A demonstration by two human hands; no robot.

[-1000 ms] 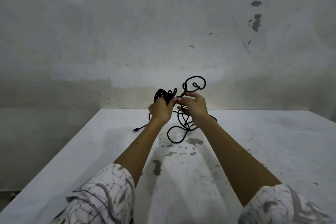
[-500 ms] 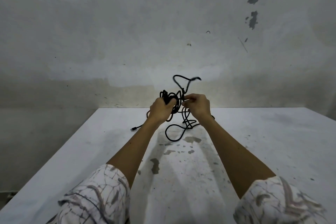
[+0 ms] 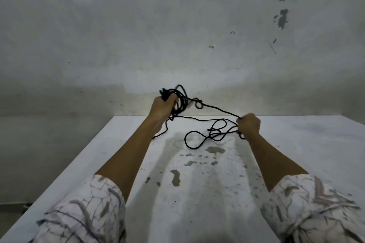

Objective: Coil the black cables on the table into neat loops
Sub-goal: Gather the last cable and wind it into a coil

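A thin black cable (image 3: 217, 109) runs between my two hands above the far part of the white table (image 3: 296, 154). My left hand (image 3: 163, 105) is raised and grips a bundle of coiled loops (image 3: 180, 100). My right hand (image 3: 248, 125) is lower and to the right, fingers curled round a strand. One strand is pulled fairly straight from the bundle to my right hand, with a small knot-like loop (image 3: 198, 102) near the bundle. Slack loops (image 3: 195, 140) lie on the table between my hands. A cable tail hangs down beside my left wrist.
The table carries grey stains and chipped paint (image 3: 175, 177) in its middle. A stained white wall (image 3: 177, 35) rises right behind its far edge. The table's left edge (image 3: 65, 173) runs diagonally, with floor beyond it.
My hands were close together at the bundle; my right hand has moved right and down, drawing a strand out. My left hand has lifted the bundle slightly.
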